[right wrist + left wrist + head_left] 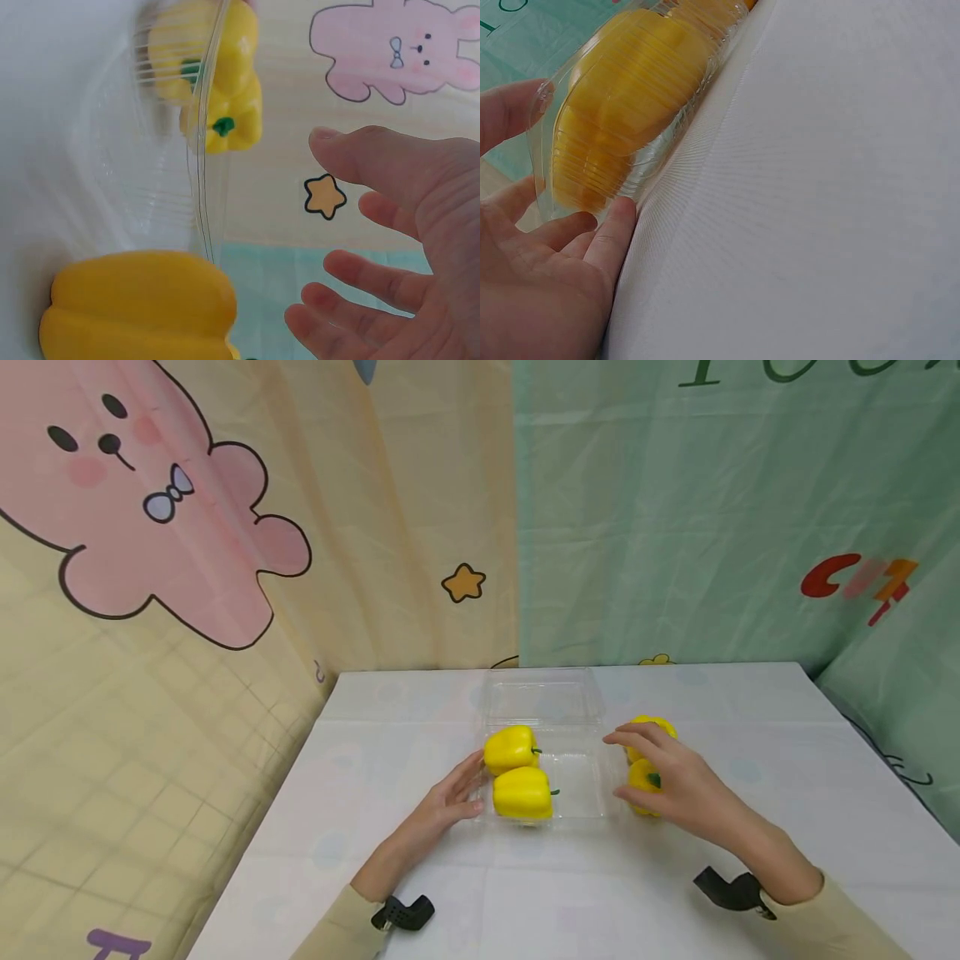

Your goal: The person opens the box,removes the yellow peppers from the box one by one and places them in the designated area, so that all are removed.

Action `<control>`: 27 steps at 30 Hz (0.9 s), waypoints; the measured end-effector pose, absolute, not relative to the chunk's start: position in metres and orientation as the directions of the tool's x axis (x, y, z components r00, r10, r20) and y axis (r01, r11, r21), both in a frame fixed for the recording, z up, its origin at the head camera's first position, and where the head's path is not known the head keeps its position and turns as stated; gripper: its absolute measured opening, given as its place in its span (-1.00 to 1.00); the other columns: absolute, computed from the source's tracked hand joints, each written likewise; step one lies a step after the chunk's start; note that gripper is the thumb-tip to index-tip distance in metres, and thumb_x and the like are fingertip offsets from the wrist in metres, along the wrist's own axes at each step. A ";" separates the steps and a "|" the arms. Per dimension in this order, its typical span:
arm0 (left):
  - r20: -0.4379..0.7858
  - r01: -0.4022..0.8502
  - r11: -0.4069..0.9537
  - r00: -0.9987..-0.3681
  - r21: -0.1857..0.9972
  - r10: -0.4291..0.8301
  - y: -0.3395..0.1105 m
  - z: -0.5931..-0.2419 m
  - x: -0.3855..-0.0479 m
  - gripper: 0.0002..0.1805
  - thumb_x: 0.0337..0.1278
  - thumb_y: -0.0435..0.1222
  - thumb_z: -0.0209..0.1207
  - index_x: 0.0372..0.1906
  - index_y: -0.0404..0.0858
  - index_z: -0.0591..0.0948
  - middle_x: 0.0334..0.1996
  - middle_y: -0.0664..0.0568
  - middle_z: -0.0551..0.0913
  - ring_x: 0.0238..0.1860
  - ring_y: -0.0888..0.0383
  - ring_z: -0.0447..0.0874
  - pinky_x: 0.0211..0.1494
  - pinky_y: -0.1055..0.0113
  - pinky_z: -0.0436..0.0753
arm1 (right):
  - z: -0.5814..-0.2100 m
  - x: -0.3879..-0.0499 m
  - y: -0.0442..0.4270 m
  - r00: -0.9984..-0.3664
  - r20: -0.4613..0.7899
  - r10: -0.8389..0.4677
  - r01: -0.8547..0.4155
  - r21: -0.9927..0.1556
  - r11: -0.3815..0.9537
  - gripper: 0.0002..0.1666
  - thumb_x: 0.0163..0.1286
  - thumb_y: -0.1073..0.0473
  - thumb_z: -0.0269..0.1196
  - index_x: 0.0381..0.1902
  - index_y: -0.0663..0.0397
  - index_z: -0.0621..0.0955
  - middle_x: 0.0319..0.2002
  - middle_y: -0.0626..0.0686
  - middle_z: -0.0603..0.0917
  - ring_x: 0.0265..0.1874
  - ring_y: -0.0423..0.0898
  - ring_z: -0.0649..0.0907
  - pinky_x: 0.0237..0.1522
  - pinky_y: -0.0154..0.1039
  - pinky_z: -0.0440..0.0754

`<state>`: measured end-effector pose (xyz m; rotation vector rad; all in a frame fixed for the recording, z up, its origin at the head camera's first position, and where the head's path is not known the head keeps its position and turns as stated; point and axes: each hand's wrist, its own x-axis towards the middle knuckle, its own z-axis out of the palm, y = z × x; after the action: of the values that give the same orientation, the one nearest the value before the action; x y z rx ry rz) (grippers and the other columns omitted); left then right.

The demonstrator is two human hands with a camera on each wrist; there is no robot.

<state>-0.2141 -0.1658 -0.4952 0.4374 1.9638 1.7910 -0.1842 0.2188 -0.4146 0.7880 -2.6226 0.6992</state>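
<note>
A clear plastic clamshell box [581,785] lies on the table with its lid [542,700] folded back. Two yellow bell peppers [522,793] sit in its left half, stems pointing right. My left hand [448,795] rests against the box's left side; in the left wrist view, its fingers [612,238] are by the lower wall, near the table. To the right of the box, two more yellow bell peppers [645,777] stand partly behind my right hand [686,785]. That hand hovers with fingers spread, and in the right wrist view a gap separates it from the nearest pepper [139,307].
A white cloth covers the table [555,893]. Printed curtains [405,527] hang close behind the table's far edge and along its sides. Each wrist wears a black camera strap [405,913].
</note>
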 end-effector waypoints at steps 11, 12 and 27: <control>-0.110 -0.060 0.113 -0.854 0.992 0.509 -0.166 -0.495 -0.214 -0.18 0.53 -0.25 0.13 0.70 0.24 0.07 0.73 0.14 -0.01 0.73 -0.02 0.00 0.69 -0.15 0.17 | -0.421 -0.189 0.192 -0.762 0.414 -0.498 -0.642 -0.375 0.669 -0.20 0.17 0.08 0.63 0.35 -0.21 0.56 0.30 -0.05 0.58 0.19 -0.02 0.66 0.10 -0.02 0.77; -0.110 -0.061 0.114 -0.854 0.992 0.508 -0.166 -0.496 -0.214 -0.18 0.53 -0.25 0.14 0.70 0.24 0.07 0.74 0.14 -0.02 0.73 -0.03 0.00 0.69 -0.15 0.17 | -0.422 -0.189 0.190 -0.759 0.415 -0.501 -0.645 -0.378 0.664 -0.21 0.17 0.08 0.63 0.35 -0.20 0.57 0.29 -0.06 0.58 0.19 -0.04 0.66 0.09 -0.05 0.77; -0.096 -0.052 0.100 -0.849 0.994 0.519 -0.166 -0.498 -0.215 -0.18 0.52 -0.26 0.13 0.69 0.24 0.07 0.73 0.14 0.00 0.73 -0.03 0.01 0.69 -0.14 0.19 | -0.433 -0.196 0.159 -0.789 0.356 -0.501 -0.614 -0.461 0.641 -0.31 0.26 0.07 0.58 0.32 -0.17 0.60 0.25 -0.06 0.62 0.16 0.02 0.69 0.13 -0.04 0.77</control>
<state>-0.2146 -0.1663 -0.4975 0.4567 1.9594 1.7990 -0.1964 0.1585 -0.4335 0.9164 -2.6645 0.8567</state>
